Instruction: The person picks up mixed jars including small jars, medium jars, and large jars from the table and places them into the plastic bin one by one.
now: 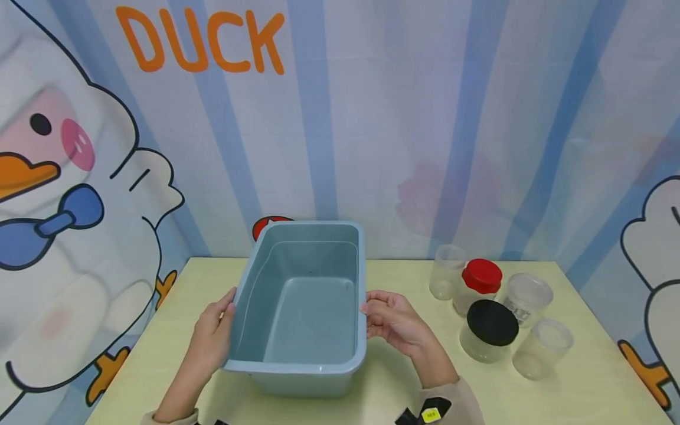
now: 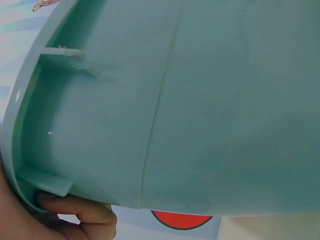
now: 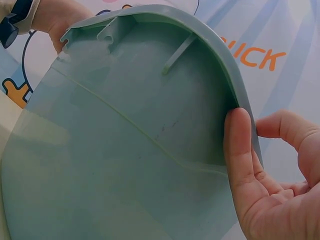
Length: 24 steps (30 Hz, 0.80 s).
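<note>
A blue-grey plastic bin (image 1: pixel 305 369) with nothing inside is held between both hands, its open top tilted toward the head camera. On its left side, my left hand (image 1: pixel 212 330) grips the rim; in the left wrist view curled fingers (image 2: pixel 82 212) reach under the lip. My right hand (image 1: pixel 395 321) pinches the opposite rim, and the right wrist view shows fingers (image 3: pixel 239 145) against the outer wall with the thumb on the other side of the lip. Ribs under the rim (image 3: pixel 180 52) show in both wrist views.
Right of the bin stand several clear jars: one with a red lid (image 1: pixel 482 275), one with a black lid (image 1: pixel 492 323), and others such as a clear jar (image 1: pixel 542 348). All rest on the pale yellow table (image 1: pixel 404 277). A duck-print curtain (image 1: pixel 372 118) hangs behind.
</note>
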Motion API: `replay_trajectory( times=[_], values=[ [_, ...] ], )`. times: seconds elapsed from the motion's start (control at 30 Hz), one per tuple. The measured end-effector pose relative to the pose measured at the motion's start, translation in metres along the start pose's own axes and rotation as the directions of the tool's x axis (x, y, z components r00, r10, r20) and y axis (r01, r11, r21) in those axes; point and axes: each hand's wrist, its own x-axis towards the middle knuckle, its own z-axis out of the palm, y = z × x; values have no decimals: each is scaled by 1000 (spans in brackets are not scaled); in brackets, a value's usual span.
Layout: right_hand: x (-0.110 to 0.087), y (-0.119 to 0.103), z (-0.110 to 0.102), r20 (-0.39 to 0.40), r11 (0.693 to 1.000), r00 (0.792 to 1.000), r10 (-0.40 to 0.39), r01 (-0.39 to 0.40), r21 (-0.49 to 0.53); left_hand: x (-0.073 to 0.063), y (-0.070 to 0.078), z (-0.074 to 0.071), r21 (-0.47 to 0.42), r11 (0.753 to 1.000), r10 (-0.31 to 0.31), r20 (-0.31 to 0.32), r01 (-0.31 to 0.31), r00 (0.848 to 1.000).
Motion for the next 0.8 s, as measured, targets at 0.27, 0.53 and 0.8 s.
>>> replay_trajectory(
  times=[0.27,0.53,0.8],
  values=[
    [-4,-3,-1,-6,1000,1000,10,-10,6,1,2,2,4,1000,-23,24,23,999],
    [-5,-4,-4,-14,1000,1000,14,-14,-1,0,1,5,-10,1000,-4,18,4,1000],
    [-8,-6,-8,-27,1000,1000,7,-7,-5,0,6,9,-30,999,11,4,-11,1000]
  ],
)
